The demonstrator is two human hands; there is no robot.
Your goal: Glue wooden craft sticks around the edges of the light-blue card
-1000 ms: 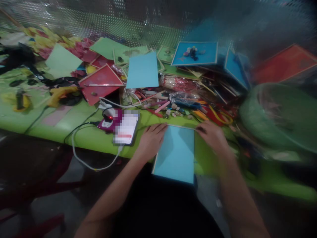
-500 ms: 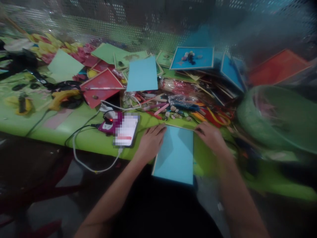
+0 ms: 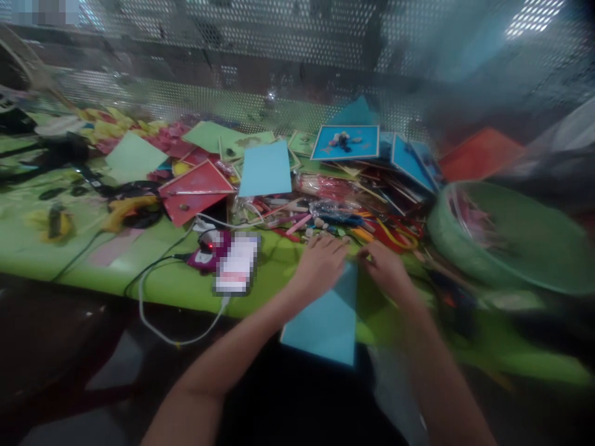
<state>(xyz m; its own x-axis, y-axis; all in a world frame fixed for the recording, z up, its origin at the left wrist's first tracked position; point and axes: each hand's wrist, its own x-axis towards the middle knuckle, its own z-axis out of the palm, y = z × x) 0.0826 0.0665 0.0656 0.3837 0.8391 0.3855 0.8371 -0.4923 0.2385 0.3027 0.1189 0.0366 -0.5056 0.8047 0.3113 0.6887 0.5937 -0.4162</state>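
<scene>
Taking clock directions from the middle of the light-blue board [image 3: 323, 325], the left hand [image 3: 323, 263] lies over its far end at 12 o'clock, palm down with the fingers extended and slightly apart. The right hand [image 3: 379, 263] is at 1 o'clock by the far corner, fingers curled; whether they are clamped on anything cannot be told. The board lies at the front of the green counter [image 3: 274, 288], its near end toward the person's lap at 6 o'clock. A phone [image 3: 239, 263] and a purple power strip [image 3: 201, 260] sit at 10 o'clock, small stones [image 3: 318, 223] at 12, a light-blue sheet [image 3: 266, 168] at 11, and a green basin [image 3: 493, 266] between 2 and 3.
</scene>
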